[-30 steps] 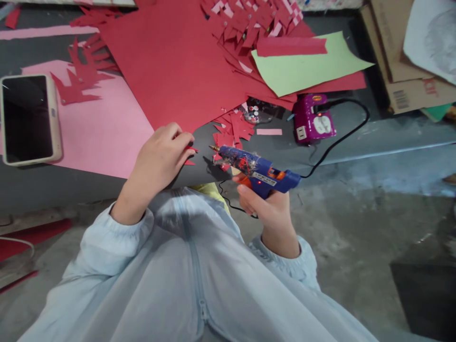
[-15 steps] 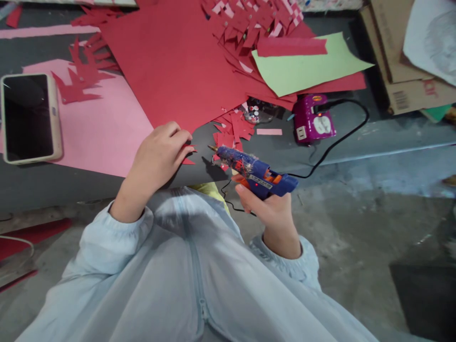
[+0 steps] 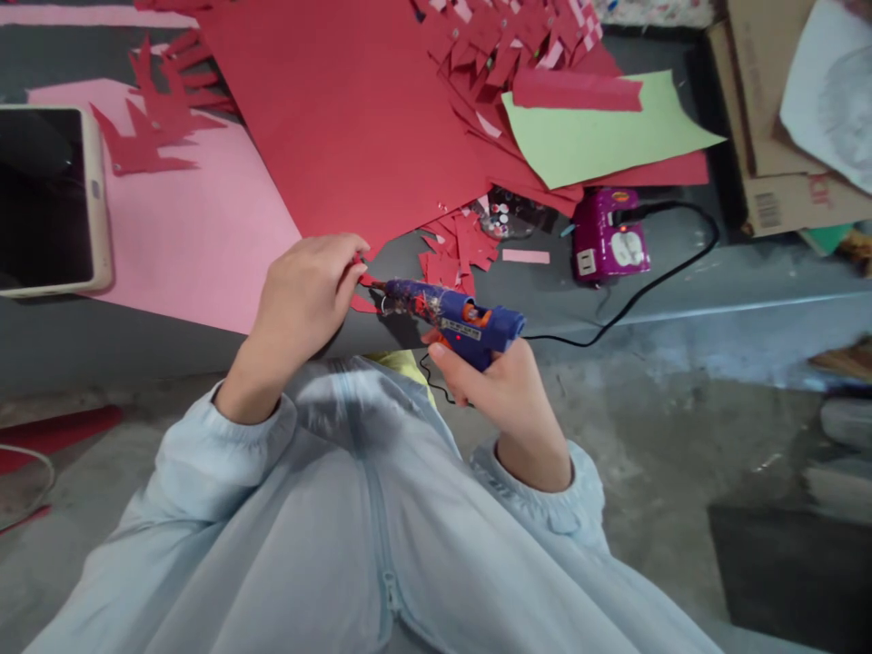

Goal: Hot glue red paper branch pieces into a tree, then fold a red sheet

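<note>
In my right hand (image 3: 500,386) is a blue hot glue gun (image 3: 450,318), its orange trigger under my fingers and a small red light lit on its body. Its metal nozzle points left and meets a small red paper piece (image 3: 368,304) at the fingertips of my left hand (image 3: 310,286). Thumb and forefinger of that hand pinch the paper close to the table's front edge; the other fingers partly hide it. Clear strings of glue cling to the gun's front. Small red paper scraps (image 3: 460,245) lie just beyond the nozzle.
A large red sheet (image 3: 341,118) overlaps a pink sheet (image 3: 191,218). At the left lies a phone (image 3: 102,218). A purple power adapter (image 3: 609,236) with a black cord stands to the right, near green paper (image 3: 599,136) and cardboard (image 3: 783,195). Red cut pieces (image 3: 470,45) are heaped behind.
My right hand has brought the glue gun leftward, so its nozzle now reaches the red paper at my left fingertips. My left hand stays nearly in place; the view has shifted slightly.
</note>
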Demonstrator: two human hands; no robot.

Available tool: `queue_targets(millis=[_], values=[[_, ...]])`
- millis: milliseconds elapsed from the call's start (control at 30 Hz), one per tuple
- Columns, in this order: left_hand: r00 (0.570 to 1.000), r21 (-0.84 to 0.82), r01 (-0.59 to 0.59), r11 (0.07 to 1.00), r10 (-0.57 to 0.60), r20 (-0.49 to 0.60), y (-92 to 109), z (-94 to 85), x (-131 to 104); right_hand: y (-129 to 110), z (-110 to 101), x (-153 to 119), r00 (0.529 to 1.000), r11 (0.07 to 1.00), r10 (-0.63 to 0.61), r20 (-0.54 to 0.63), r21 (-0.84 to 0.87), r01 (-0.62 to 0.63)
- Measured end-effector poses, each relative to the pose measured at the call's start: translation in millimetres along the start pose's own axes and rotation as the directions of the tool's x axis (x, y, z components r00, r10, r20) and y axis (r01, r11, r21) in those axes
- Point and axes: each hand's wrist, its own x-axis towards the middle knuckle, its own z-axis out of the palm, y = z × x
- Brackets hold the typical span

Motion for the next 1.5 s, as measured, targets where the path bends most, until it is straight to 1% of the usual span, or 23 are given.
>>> queue_targets(millis=[267,500,567,800,933,1133,1333,1500], values=[[0.999,-0.099,-0.007,0.995,0.003,-0.04,-8,7.0,-1,-7,0,3,0.992,0.981,0.085,0.097,-0.183,-0.067],[0.998,-0.153,0.016,0.988,-0.025,-0.061,-9,9.0,-4,-17,-3,-1,0.991,0.965,0.102,0.087,-0.251,-0.077],[0.998,-0.162,0.022,0.986,-0.031,-0.05,-10,8.4,-5,-20,-4,-1,0.99,0.959,0.111,0.084,-0.272,-0.084],[0.999,-0.155,0.021,0.988,-0.025,-0.021,-11,8.9,-6,-29,-5,5,0.989,0.94,0.115,0.091,-0.331,-0.079],[0.999,-0.147,-0.014,0.989,0.008,-0.04,-12,11.5,-7,-34,-8,4,0.987,0.922,0.134,0.088,-0.375,-0.092],[0.999,-0.121,-0.029,0.992,0.023,-0.048,-14,14.5,-7,-37,-8,9,0.984,0.91,0.136,0.114,-0.408,-0.078],[0.997,-0.127,-0.049,0.991,0.04,-0.071,-14,16.9,-8,-42,-12,6,0.976,0.889,0.19,0.109,-0.441,-0.123],[0.998,-0.112,-0.046,0.993,0.04,-0.054,-13,15.3,-8,-43,-8,9,0.981,0.893,0.144,0.127,-0.444,-0.073]])
